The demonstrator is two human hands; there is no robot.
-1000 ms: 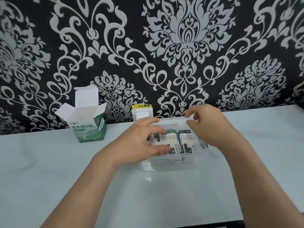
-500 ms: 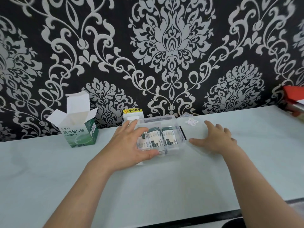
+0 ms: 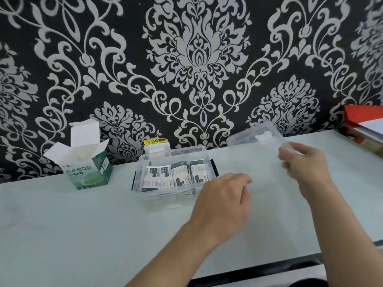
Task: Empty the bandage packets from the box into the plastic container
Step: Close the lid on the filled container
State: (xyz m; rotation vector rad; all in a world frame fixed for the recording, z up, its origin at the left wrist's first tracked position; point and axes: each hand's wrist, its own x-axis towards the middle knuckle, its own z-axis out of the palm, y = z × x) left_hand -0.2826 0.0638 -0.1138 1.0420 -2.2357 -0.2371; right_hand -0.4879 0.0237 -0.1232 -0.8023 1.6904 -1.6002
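Note:
A clear plastic container (image 3: 140, 162) sits mid-table with several green-and-white bandage packets (image 3: 178, 175) lying flat inside. The green-and-white bandage box (image 3: 88, 172) stands to its left, top flaps open. My left hand (image 3: 224, 198) hovers just right of the container, fingers loosely curled, holding nothing. My right hand (image 3: 303, 162) grips the near edge of the clear plastic lid (image 3: 253, 137) and holds it tilted above the table, to the right of the container.
A white wall socket with a yellow warning label (image 3: 156, 145) sits behind the container against the patterned wall. Red folders and papers (image 3: 362, 121) are stacked at the far right. The pale table (image 3: 83, 235) ends in a dark front edge.
My left hand came off the container and moved right. My right hand, which lay flat on the lid on the table, has picked it up.

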